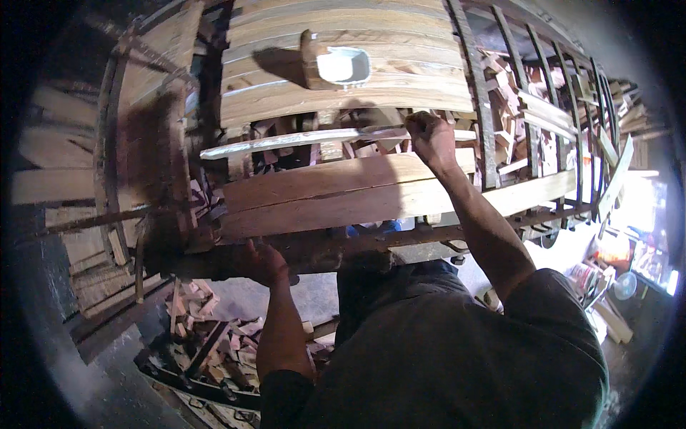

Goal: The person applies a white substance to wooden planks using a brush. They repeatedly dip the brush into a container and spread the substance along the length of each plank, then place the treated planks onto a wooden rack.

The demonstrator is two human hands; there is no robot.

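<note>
My right hand (431,139) is over the far right part of a narrow wooden strip (286,144), whose upper edge carries a white wet-looking coat. Its fingers are closed around something thin and blurred that I cannot make out. Lower left, my left hand (264,263) rests at the dark front rail (314,254) with a finger stretched out; shadow hides part of it. Between the hands lie two pale boards (314,189) side by side. Beyond the strip, a white-lined tub (344,66) with a brown wooden side piece stands on a panel of joined planks (400,36).
Dark metal bars (475,93) run across the rack on the right. Wood offcuts (504,107) show beneath it, and more offcuts (229,350) lie in a heap at lower left. Stacked boards (61,143) stand at far left. Containers (614,250) sit at far right.
</note>
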